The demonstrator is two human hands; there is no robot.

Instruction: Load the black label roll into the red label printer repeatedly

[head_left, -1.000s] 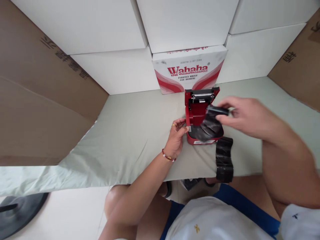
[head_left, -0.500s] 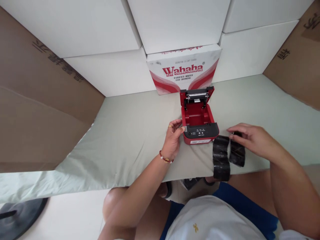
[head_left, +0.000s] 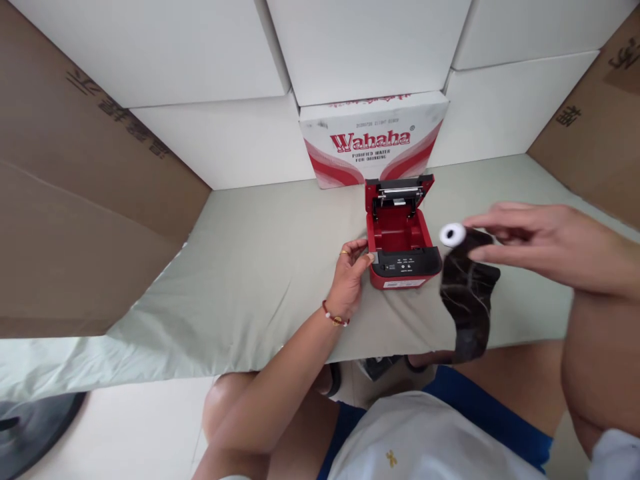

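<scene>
A small red-and-black label printer (head_left: pixel 403 270) sits on the cloth with its lid (head_left: pixel 400 192) raised and its red paper bay (head_left: pixel 397 229) exposed. My left hand (head_left: pixel 351 267) grips the printer's left side, thumb on a grey tab at the front corner and fingers behind. To the right, my right hand (head_left: pixel 520 233) pinches a paper roll by its sides, thumb below and fingers above. The roll's white end (head_left: pixel 453 235) with a dark core hole faces the printer. From it a glossy black strip (head_left: pixel 467 293) hangs down past the table's front edge.
A Wahaha water carton (head_left: pixel 373 143) stands just behind the printer. White boxes (head_left: pixel 240 147) are stacked along the back. Brown cardboard (head_left: pixel 90 200) walls off the left, and another brown panel (head_left: pixel 585 133) the right. Pale green cloth (head_left: pixel 260 267) covers the table.
My right hand has lifted the paper roll off the cloth and turned it, so its white end now shows. The black strip has risen and swung with it. My left hand stays on the printer.
</scene>
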